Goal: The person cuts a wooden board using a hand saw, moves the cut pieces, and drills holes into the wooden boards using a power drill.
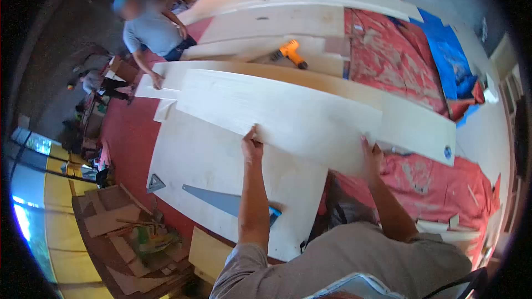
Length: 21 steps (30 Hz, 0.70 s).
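Observation:
My left hand (252, 141) is closed on the near edge of a long, pale wooden board (277, 108). At the board's right end, my right hand (373, 158) grips its edge, a little blurred. This board lies over a longer pale board (418, 124) that has a round dark sticker at its right end. A handsaw (213, 199) with a blue and black handle rests on the large pale sheet (183, 155) below my left forearm. To its left is a small triangular square (155, 183).
A co-worker (158, 33) stands at the far left, one hand on the boards' far end. An orange cordless drill (292, 52) lies on boards behind. Red sheeting (393, 50) and a blue tarp (451, 66) are at the right. Wood offcuts (113, 218) pile up at lower left.

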### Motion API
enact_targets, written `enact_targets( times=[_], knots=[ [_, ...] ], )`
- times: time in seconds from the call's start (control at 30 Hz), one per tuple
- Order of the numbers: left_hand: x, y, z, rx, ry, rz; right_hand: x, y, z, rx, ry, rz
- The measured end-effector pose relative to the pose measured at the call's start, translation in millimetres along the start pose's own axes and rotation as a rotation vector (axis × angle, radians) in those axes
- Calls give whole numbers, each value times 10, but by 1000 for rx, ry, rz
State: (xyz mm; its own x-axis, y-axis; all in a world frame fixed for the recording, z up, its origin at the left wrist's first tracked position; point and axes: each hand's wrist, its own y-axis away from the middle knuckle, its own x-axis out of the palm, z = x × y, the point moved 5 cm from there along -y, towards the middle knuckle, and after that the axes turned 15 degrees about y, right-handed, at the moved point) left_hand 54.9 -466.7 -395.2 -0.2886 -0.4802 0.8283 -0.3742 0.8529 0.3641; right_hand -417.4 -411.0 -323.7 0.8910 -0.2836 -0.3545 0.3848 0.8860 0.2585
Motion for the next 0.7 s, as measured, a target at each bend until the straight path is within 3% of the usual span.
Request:
enact_targets(
  times=[0.03,0.1,0.17,0.2,0.27,0.3,0.33,0.47,0.53,0.63,0.7],
  knots=[
    [7,-159,3,7,-15,-11,57,-65,19,-57,-133,-16],
    [155,-340,31,-20,-93,103,188,-320,-59,-63,-93,-36],
    [12,-491,115,35,-84,5,385,-775,-426,-61,-197,-8],
    [-239,-758,243,-47,-44,267,392,-893,-360,-83,-187,26],
    [94,-988,336,-31,-99,272,400,-1163,-232,83,62,70],
    [347,-847,435,44,-176,-12,404,-1274,-152,90,65,78],
    [335,-966,556,-6,-179,-58,394,-1389,-82,97,6,88],
    [738,-1367,952,-70,-196,-103,318,-2103,-89,110,46,59],
    [835,-1800,1147,-196,-252,-38,325,-2525,-8,145,92,42],
    [1378,-2434,1351,-283,-353,110,445,-3257,54,-14,-114,59],
    [1794,-2888,1457,-222,-363,27,623,-3732,324,-49,-261,93]
  ],
)
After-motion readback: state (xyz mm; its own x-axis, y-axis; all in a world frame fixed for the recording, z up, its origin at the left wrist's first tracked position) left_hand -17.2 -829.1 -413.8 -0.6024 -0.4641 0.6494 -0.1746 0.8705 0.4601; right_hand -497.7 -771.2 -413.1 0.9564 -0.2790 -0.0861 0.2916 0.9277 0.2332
